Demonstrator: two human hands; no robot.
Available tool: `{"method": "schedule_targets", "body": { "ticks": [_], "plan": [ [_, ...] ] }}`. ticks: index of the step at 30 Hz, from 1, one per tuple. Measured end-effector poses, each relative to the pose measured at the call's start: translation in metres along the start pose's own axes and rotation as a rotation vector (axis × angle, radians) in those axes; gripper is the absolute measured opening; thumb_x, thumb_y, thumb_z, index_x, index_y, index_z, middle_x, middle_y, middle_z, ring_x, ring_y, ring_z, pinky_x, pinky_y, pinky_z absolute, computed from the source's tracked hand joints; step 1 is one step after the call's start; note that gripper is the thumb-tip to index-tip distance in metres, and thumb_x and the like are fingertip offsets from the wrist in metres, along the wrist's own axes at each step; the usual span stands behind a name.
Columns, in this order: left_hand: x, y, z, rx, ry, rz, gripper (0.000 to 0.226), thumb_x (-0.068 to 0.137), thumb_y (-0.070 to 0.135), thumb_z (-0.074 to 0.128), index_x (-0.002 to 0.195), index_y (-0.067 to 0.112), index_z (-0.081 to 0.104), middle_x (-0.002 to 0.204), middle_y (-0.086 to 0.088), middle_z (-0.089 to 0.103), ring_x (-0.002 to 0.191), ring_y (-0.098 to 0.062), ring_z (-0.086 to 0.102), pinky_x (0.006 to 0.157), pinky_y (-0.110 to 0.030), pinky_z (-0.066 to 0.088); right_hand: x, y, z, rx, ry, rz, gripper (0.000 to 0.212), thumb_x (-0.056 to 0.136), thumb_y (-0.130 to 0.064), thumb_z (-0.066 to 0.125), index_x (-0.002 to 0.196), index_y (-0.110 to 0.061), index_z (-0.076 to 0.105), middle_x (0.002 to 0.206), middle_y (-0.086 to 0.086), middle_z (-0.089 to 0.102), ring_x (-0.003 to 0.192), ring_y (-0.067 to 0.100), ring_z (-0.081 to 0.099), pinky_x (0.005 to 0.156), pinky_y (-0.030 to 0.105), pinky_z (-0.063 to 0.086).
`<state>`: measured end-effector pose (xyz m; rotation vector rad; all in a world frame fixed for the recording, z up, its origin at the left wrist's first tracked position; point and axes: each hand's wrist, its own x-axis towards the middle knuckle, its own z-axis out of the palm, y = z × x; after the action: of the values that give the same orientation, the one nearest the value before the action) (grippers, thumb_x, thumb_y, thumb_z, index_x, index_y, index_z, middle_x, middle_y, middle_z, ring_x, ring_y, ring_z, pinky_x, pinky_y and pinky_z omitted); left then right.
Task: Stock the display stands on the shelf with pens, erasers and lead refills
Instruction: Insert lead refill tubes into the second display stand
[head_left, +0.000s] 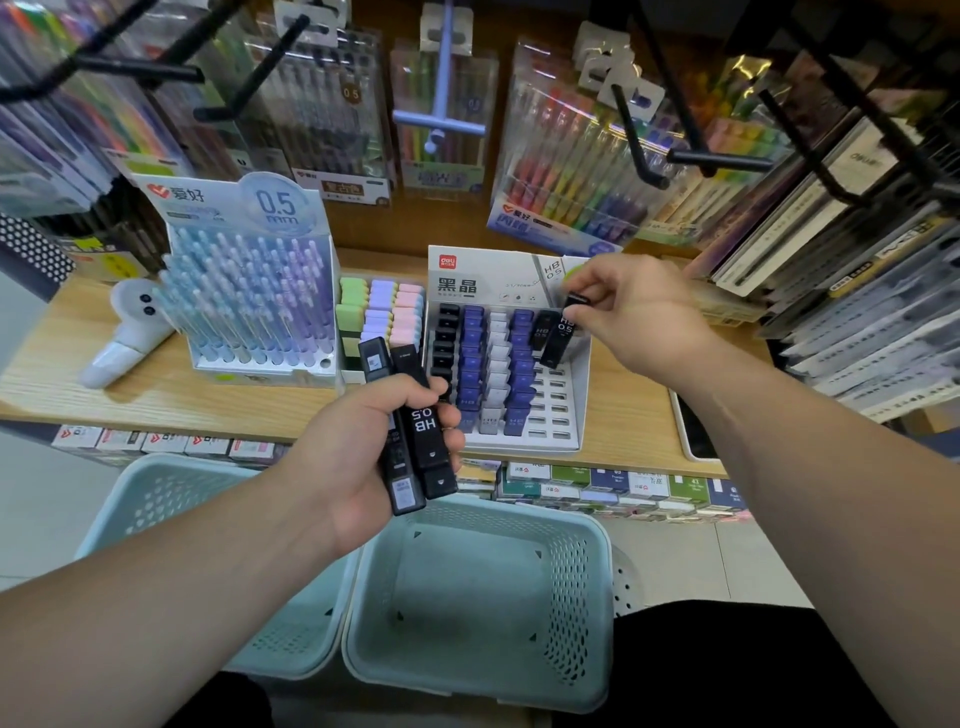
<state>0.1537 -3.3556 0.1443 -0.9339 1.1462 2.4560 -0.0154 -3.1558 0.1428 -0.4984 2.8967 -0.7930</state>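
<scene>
My left hand (358, 447) grips a bundle of black HB 0.5 lead refill cases (415, 431) in front of the shelf. My right hand (639, 312) pinches the top of one black refill case (561, 332), which stands tilted over the right column of the white lead refill stand (563, 415). That stand's left columns hold black, blue and white cases; the right column's lower slots are bare. Left of it stands an eraser stand (382, 312) with green, purple and pink erasers. Farther left is a pen stand (249, 291) packed with pastel pens.
Two pale green perforated baskets (582, 613) (156, 499) sit below the wooden shelf (171, 389). A white handheld device (124, 332) lies at the shelf's left. Pen packs hang on black hooks (717, 158) above. Boxed stock fills the lower shelf (613, 483).
</scene>
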Motion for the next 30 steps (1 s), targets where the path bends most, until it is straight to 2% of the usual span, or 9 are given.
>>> {"method": "schedule_targets", "body": {
  "ticks": [6, 11, 15, 21, 30],
  "plan": [
    [0.002, 0.000, -0.004, -0.009, -0.014, -0.005, 0.017, 0.090, 0.009, 0.053, 0.102, 0.010, 0.064, 0.073, -0.007, 0.062, 0.058, -0.023, 0.059, 0.061, -0.033, 0.054, 0.004, 0.009, 0.019, -0.123, -0.024, -0.048, 0.016, 0.087, -0.018, 0.076, 0.101, -0.022, 0.071, 0.101, 0.002, 0.071, 0.096, 0.027, 0.064, 0.088, 0.042, 0.054],
    [0.003, 0.002, -0.005, -0.012, -0.035, -0.014, 0.017, 0.089, 0.009, 0.053, 0.103, 0.011, 0.063, 0.074, -0.006, 0.061, 0.059, -0.022, 0.059, 0.058, -0.033, 0.054, 0.007, 0.008, 0.024, -0.164, -0.009, -0.072, 0.015, 0.087, -0.019, 0.077, 0.101, -0.022, 0.073, 0.101, -0.004, 0.069, 0.097, 0.024, 0.064, 0.084, 0.039, 0.053],
    [0.003, 0.002, -0.008, -0.021, -0.033, -0.016, 0.016, 0.090, 0.008, 0.053, 0.102, 0.011, 0.063, 0.074, -0.006, 0.061, 0.059, -0.022, 0.059, 0.064, -0.033, 0.054, 0.010, 0.007, 0.030, -0.208, -0.029, -0.053, 0.014, 0.087, -0.024, 0.076, 0.100, -0.026, 0.073, 0.103, -0.001, 0.072, 0.097, 0.026, 0.065, 0.082, 0.042, 0.055],
    [0.003, 0.004, -0.013, -0.021, -0.042, -0.011, 0.015, 0.090, 0.009, 0.055, 0.103, 0.012, 0.062, 0.077, -0.006, 0.062, 0.061, -0.022, 0.060, 0.068, -0.035, 0.053, 0.012, 0.008, 0.033, -0.250, -0.027, -0.045, 0.016, 0.088, -0.025, 0.074, 0.104, -0.026, 0.073, 0.103, 0.001, 0.073, 0.099, 0.028, 0.064, 0.083, 0.041, 0.054],
    [0.002, 0.004, -0.012, -0.017, -0.037, -0.007, 0.015, 0.090, 0.009, 0.056, 0.102, 0.013, 0.063, 0.076, -0.006, 0.062, 0.061, -0.022, 0.060, 0.063, -0.033, 0.054, 0.011, 0.008, 0.037, -0.264, -0.013, -0.141, 0.017, 0.091, -0.020, 0.071, 0.108, -0.020, 0.075, 0.108, 0.003, 0.070, 0.103, 0.029, 0.061, 0.087, 0.042, 0.051]
  ]
}}
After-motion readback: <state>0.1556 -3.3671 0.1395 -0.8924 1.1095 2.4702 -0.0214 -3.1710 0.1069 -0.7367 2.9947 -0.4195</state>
